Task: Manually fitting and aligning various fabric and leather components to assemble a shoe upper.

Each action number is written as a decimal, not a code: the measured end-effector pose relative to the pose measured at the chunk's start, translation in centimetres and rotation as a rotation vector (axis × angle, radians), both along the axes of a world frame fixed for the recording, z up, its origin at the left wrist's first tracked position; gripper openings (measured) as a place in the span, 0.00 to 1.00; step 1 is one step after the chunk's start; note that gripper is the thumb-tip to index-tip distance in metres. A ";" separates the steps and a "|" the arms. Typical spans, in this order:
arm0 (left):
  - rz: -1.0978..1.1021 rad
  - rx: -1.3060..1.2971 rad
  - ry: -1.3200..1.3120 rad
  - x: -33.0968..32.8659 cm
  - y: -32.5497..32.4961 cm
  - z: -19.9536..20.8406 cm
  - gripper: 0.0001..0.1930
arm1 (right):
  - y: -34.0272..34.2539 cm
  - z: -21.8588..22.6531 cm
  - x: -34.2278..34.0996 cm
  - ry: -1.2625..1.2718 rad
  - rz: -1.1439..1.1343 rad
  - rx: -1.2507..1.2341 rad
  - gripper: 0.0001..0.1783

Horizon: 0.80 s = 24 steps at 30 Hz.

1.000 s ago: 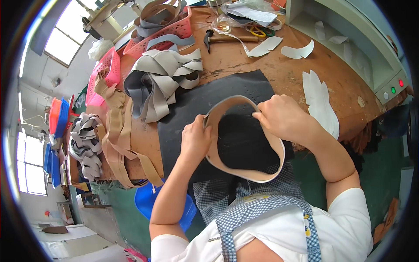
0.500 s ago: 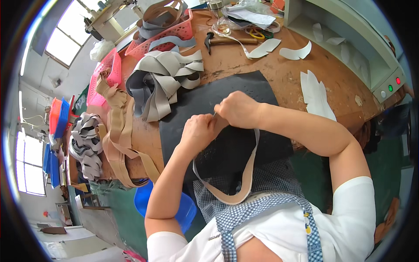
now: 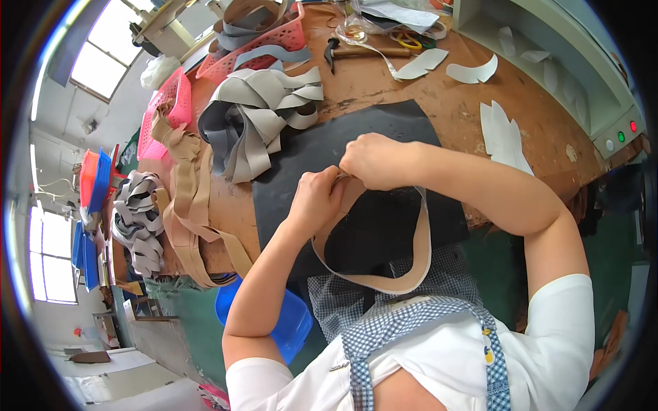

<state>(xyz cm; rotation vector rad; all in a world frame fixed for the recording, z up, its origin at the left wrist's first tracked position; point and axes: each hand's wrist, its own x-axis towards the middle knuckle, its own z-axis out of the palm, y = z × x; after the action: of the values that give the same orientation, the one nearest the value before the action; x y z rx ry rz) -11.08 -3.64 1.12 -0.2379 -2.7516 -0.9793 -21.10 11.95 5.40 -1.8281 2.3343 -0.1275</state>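
My left hand (image 3: 317,197) and my right hand (image 3: 375,162) meet close together above a black mat (image 3: 288,171). Both are closed on a tan strip (image 3: 412,266) with a pale edge, pinching it where the fingers come together. The rest of the strip hangs in a wide loop below my hands, over the mat's near edge and the checked apron (image 3: 397,312). Whatever lies right between the fingertips is too small and covered to make out.
Left of the mat lie a heap of grey strips (image 3: 250,123), tan strips (image 3: 188,198) and more grey strips (image 3: 137,219). Pink baskets (image 3: 171,109) stand behind. A hammer (image 3: 363,52) and white cut pieces (image 3: 504,137) lie farther off, near a machine (image 3: 576,103) with coloured buttons. A blue bin (image 3: 291,332) sits below.
The hanging loop of the tan strip has swung right and up, and looks wider. My hands have moved slightly and stay together on the strip. The whole view has shifted a little.
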 end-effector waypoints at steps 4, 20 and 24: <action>-0.022 -0.040 -0.096 -0.3 -0.3 0.7 0.09 | 0.1 0.3 -1.4 -0.244 -0.105 0.031 0.10; 0.349 -0.375 0.564 -0.2 -2.2 -0.1 0.15 | -0.9 5.8 5.7 0.361 -0.006 -0.496 0.21; 0.709 0.226 0.345 2.6 -0.8 -2.2 0.14 | 1.3 -0.3 10.6 0.392 -0.257 -0.552 0.28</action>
<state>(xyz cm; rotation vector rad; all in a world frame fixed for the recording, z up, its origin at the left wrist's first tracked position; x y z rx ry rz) -8.48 -4.39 -1.04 0.5211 -2.1230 -0.9142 -10.53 13.23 5.14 -1.8946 3.0452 -0.5411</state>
